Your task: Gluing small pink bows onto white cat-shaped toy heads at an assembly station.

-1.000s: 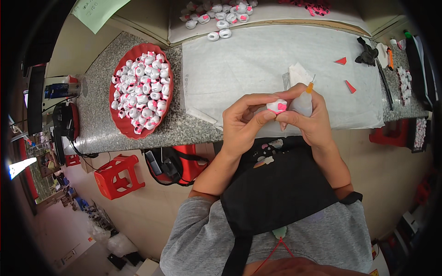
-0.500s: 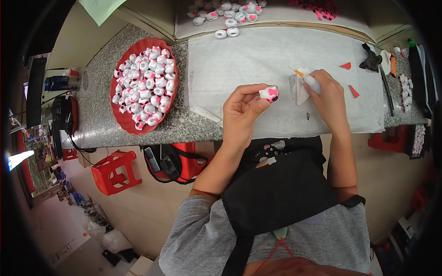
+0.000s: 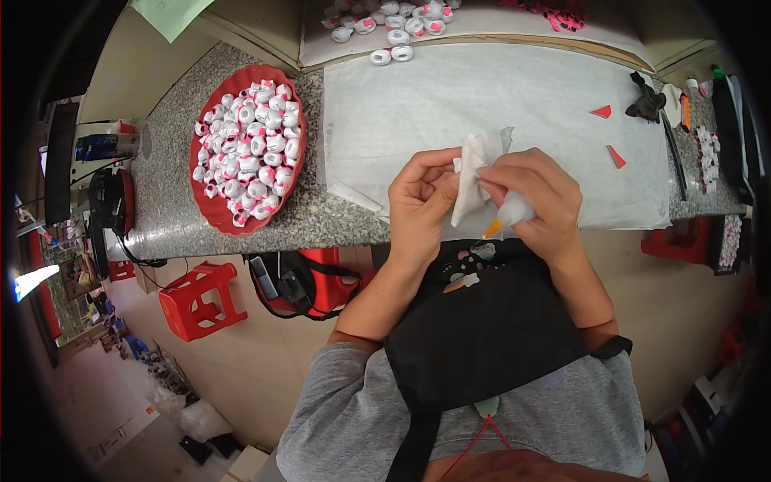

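Over the paper sheet, my left hand (image 3: 422, 197) is closed on a small white piece with pink marks, now almost wholly hidden. Between thumb and fingers, my right hand (image 3: 540, 197) pinches a folded white tissue (image 3: 471, 181) and presses it against that piece. The same hand also keeps a small white squeeze bottle (image 3: 515, 210) in its palm. Its orange needle tip (image 3: 492, 229) points down toward my apron. Behind the tissue, a grey scrap (image 3: 506, 138) shows on the sheet.
Left of my hands, a red scalloped tray (image 3: 201, 205) holds many similar white-and-pink pieces. More white pieces (image 3: 391, 56) lie at the back. Two red scraps (image 3: 616, 156) rest on the white sheet (image 3: 385, 104), right of my hands. A red stool (image 3: 201, 297) stands below the counter.
My right hand has picked the tissue up off the sheet and brought it left to the piece. The bottle's tip has swung from pointing up to pointing down.
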A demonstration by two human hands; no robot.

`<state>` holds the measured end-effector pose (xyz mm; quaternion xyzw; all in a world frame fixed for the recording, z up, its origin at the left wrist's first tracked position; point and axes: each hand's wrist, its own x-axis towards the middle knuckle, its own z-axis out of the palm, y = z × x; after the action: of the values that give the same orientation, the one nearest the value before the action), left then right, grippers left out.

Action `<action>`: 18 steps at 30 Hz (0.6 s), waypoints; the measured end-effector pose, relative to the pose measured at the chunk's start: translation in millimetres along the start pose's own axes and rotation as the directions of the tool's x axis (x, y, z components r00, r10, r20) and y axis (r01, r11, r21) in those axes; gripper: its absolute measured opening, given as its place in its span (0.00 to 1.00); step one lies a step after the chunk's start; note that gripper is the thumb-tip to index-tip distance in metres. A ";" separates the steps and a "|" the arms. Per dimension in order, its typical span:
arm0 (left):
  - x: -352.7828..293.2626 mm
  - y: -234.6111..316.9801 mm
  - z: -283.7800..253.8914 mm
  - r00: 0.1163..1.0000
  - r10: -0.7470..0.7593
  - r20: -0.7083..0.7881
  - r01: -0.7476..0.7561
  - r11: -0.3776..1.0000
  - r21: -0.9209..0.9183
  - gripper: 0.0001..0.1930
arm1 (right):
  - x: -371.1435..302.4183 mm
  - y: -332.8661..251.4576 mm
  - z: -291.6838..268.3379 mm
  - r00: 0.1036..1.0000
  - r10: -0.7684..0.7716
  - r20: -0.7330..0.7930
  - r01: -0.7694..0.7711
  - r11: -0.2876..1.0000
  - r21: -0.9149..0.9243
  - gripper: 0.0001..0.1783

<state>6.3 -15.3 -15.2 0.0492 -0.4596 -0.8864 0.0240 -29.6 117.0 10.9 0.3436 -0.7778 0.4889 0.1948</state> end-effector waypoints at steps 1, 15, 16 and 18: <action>-0.1 0.0 1.3 1.000 0.001 -0.003 -0.001 1.000 0.000 0.11 | -0.4 0.8 -0.6 1.000 0.000 0.002 0.000 1.000 0.002 0.11; 6.4 3.4 3.1 0.996 -0.001 0.094 0.004 0.999 -0.034 0.12 | 2.0 24.8 -51.9 0.956 0.291 -0.033 -0.288 0.918 -0.272 0.10; 6.2 2.8 3.8 0.995 -0.002 0.099 0.007 0.999 -0.043 0.12 | 1.5 19.4 -49.1 0.956 0.290 -0.036 -0.289 0.918 -0.273 0.10; 4.7 4.2 8.7 0.996 0.004 0.093 -0.002 1.000 -0.023 0.12 | 2.4 -2.0 -34.2 0.780 0.611 0.135 -0.612 0.701 0.368 0.13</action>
<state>0.6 -11.0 -7.1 0.0067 -0.4503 -0.8929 0.0046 -31.0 146.2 29.0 0.0987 -0.7336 0.6703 -0.0523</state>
